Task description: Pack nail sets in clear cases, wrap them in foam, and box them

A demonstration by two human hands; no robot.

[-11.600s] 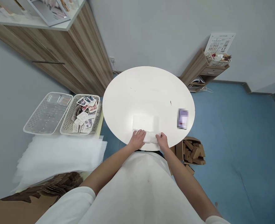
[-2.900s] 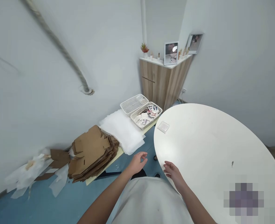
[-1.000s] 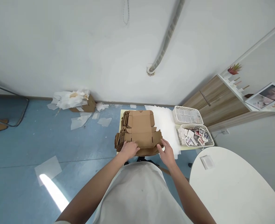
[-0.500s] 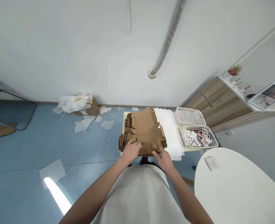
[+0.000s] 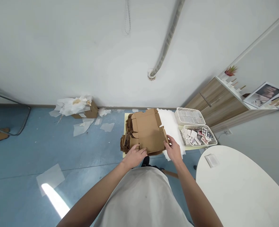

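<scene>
A brown cardboard box [image 5: 149, 130], partly folded with its side flaps standing up, lies on top of a stack of flat cardboard blanks [image 5: 127, 138]. My left hand [image 5: 135, 156] is at its near left edge, fingers closed on the cardboard there. At the near right corner my right hand [image 5: 173, 149] pinches the side flap between thumb and fingers. White sheets of thin packing material [image 5: 170, 126] lie to the right of the stack, partly under the box's right side.
Two white baskets stand right of the sheets: one basket [image 5: 190, 116] with clear packets, one basket [image 5: 214, 141] with printed cards. A round white table [image 5: 239, 183] is at right. Paper scraps [image 5: 81, 127] and a carton [image 5: 91, 111] lie on the floor at left.
My right hand has moved from the near front edge to the right side and gripped the flap there. The near front panel has been folded, and the left hand has shifted slightly right.
</scene>
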